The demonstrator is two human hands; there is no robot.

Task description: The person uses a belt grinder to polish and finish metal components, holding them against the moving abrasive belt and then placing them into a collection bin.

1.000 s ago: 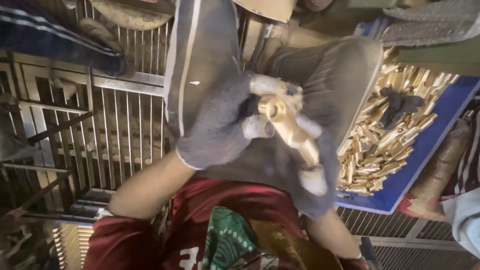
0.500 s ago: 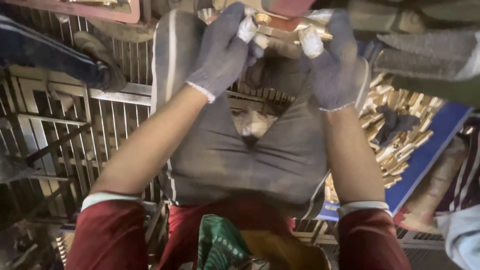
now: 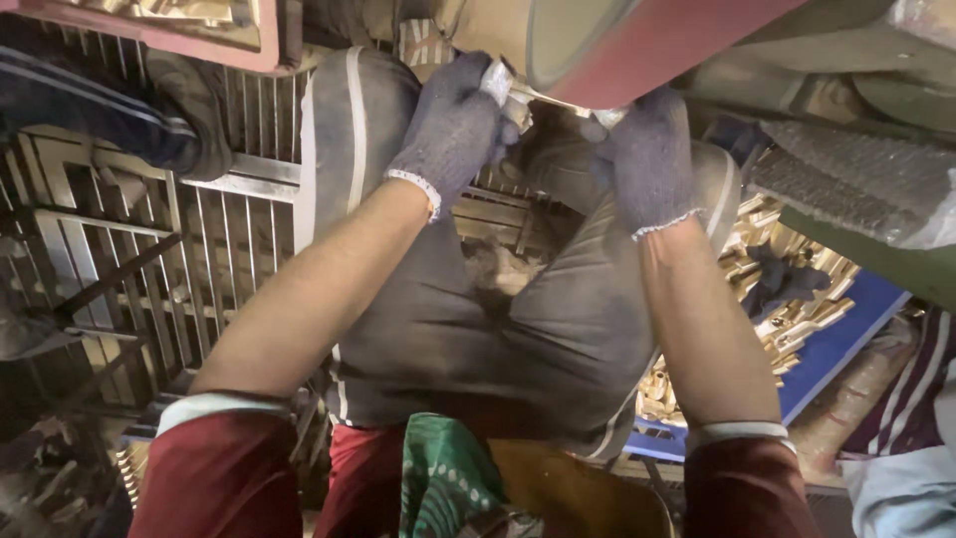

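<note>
Both my hands wear grey knitted gloves and are stretched forward above my knees. My left hand and my right hand together grip a brass part, holding it up against the underside of a large red-rimmed wheel at the top. Only a thin bright strip of the part shows between the gloves; its shape is hidden. My grey trousers fill the middle below the arms.
A blue crate with several brass pieces stands at the right. A metal grate floor lies at the left, with another person's foot and striped trouser leg on it. A green machine body is at the upper right.
My hands held the brass part close over my lap, then lifted it forward and up. Now they press it against the wheel at the top.
</note>
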